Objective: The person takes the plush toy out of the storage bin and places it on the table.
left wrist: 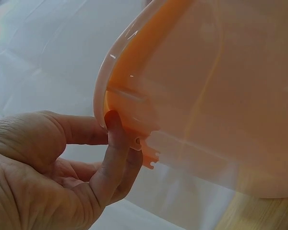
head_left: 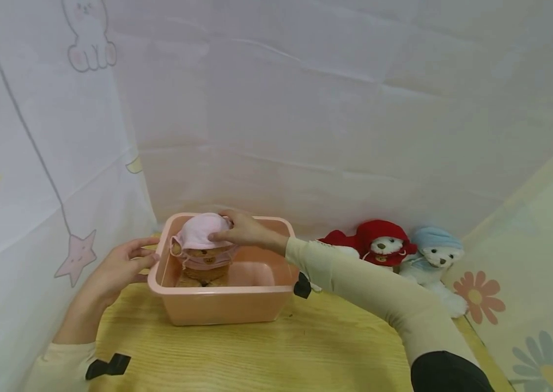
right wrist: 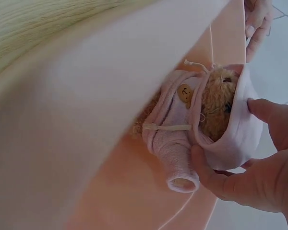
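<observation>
A brown teddy bear (head_left: 206,273) in a pink hooded top sits inside the left part of a pink plastic tub (head_left: 222,306). My right hand (head_left: 244,228) grips the bear's hooded head from the right, and in the right wrist view the thumb and fingers (right wrist: 213,179) press into the pink hood (right wrist: 235,143). At the tub's left end my left hand (head_left: 121,267) pinches the rim. The left wrist view shows that hand (left wrist: 77,167) with its fingertips at the rim (left wrist: 102,91). The bear's lower body is partly hidden in the right wrist view.
Right of the tub, against the back sheet, sit a white plush bear in a red hood (head_left: 381,245) and another in a light blue hat (head_left: 438,256). More red plush (head_left: 337,239) lies behind my right forearm. The wooden table (head_left: 256,354) extends in front; printed sheets enclose the sides.
</observation>
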`<state>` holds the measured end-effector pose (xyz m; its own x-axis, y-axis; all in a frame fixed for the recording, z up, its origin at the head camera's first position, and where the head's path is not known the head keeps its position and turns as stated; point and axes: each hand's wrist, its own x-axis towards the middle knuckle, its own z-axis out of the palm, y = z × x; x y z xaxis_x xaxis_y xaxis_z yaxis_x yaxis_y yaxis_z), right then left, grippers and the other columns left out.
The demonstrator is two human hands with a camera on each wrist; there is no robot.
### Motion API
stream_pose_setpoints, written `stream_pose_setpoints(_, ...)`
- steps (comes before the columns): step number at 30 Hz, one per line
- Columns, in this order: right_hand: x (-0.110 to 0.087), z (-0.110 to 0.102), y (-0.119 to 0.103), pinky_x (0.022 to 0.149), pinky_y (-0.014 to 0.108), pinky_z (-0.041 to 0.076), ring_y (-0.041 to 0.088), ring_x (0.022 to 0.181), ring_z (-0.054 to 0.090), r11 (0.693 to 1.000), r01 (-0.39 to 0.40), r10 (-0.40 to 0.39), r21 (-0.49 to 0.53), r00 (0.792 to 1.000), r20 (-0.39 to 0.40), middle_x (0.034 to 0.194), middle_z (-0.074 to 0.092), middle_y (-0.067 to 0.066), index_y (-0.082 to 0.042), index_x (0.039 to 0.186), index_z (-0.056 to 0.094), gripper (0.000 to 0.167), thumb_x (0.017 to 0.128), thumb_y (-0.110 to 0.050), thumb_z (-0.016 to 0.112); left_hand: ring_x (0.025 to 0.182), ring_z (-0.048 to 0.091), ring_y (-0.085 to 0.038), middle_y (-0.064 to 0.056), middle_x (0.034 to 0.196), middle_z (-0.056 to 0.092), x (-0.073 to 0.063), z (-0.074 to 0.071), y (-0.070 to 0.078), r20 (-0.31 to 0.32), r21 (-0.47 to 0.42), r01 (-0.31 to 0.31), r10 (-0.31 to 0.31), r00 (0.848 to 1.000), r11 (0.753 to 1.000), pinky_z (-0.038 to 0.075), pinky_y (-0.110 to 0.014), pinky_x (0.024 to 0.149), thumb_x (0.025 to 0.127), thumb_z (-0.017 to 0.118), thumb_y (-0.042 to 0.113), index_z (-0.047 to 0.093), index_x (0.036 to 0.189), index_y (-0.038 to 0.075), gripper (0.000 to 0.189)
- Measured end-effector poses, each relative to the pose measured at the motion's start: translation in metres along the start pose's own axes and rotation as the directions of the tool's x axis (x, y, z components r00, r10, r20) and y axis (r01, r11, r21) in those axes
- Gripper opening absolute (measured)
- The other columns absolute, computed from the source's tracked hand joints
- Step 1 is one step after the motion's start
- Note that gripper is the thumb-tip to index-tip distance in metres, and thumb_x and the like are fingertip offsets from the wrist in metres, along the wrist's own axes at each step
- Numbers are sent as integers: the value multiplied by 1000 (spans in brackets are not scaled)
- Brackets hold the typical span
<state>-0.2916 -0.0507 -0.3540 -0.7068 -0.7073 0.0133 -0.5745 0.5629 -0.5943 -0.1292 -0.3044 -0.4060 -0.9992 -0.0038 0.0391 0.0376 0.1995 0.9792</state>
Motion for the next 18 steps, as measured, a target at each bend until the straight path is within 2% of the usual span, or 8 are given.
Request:
stream_pose_setpoints(8, 3, 4, 4, 79, 29, 55, 19, 105, 61, 992, -74, 73, 104, 997, 6, 127, 63, 13, -10, 148, 51, 78, 84, -36, 86, 103, 65, -31, -30, 122, 54, -1, 0, 0, 0, 7, 4, -4, 1000, 1000, 61, -39, 80, 106, 56, 13, 31, 152, -11, 58)
stream_pose_setpoints(18, 7, 8, 4, 82, 28, 54, 18, 101, 62, 996, -63, 67, 61, 995, -77, 121, 67, 12, -9, 135, 62, 64, 81, -33, 88, 101, 64, -30, -29, 121, 53, 0, -2, 1, 1, 18, 5, -5, 1000, 1000, 61, -38, 79, 106, 55, 13, 30, 153, -11, 58)
